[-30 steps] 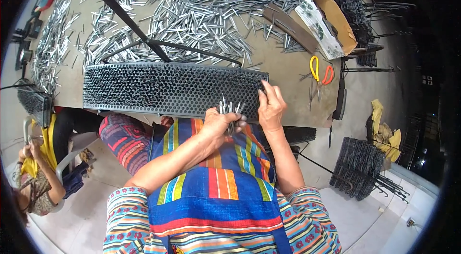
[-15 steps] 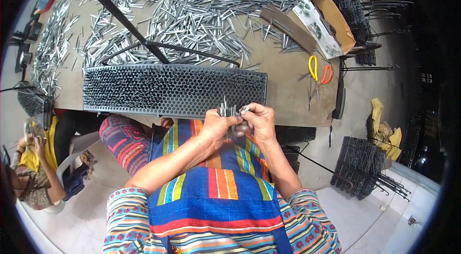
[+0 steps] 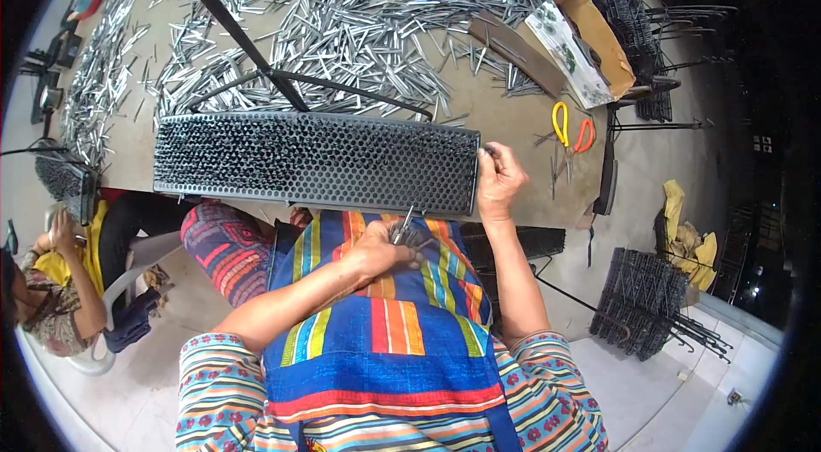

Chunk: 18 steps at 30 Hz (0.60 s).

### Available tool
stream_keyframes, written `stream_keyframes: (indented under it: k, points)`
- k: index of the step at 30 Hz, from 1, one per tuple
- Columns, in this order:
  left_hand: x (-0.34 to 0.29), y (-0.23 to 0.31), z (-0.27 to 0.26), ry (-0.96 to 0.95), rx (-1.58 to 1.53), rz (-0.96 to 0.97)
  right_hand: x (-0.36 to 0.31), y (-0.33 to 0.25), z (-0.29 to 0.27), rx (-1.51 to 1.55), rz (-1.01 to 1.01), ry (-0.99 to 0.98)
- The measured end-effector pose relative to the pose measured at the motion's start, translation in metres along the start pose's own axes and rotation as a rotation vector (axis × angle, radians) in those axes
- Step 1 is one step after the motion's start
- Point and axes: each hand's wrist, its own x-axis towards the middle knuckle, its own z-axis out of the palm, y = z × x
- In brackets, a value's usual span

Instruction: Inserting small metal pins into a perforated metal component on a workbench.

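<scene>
Left hand point(image 3: 380, 251) fingers closed on a small bundle of metal pins point(image 3: 404, 232) near the bench point(image 3: 513, 123) edge — right hand point(image 3: 499, 181) fingers pinch one pin at the perforated rack point(image 3: 316, 161) right end — pins look stiff, light, slippery; grip mid-shaft.

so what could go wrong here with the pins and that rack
1. The left hand grips a bundle of thin silver metal pins over the lap, off the table; some could slip and fall.
2. The right hand works at the end of the long black perforated rack, which overhangs the table edge; a push might tip it.
</scene>
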Motion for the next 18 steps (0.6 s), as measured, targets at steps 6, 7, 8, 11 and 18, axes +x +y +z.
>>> stream_keyframes:
  k: [6,7,8,11,18]
  points:
    - [0.002,-0.007,-0.003,0.120,-0.187,0.098,-0.003,-0.017,-0.003,-0.272,-0.177,-0.106]
    - [0.003,-0.003,-0.005,0.134,-0.227,0.058,-0.003,-0.017,-0.004,-0.290,-0.204,-0.106]
    - [0.003,0.003,-0.005,0.150,-0.269,0.019,-0.002,-0.017,-0.004,-0.308,-0.232,-0.107]
    - [0.003,0.007,0.000,0.181,-0.310,0.048,-0.004,-0.017,-0.006,-0.266,-0.172,-0.117]
    - [0.006,0.007,-0.003,0.195,-0.373,0.061,-0.002,-0.020,-0.007,-0.261,-0.142,-0.104]
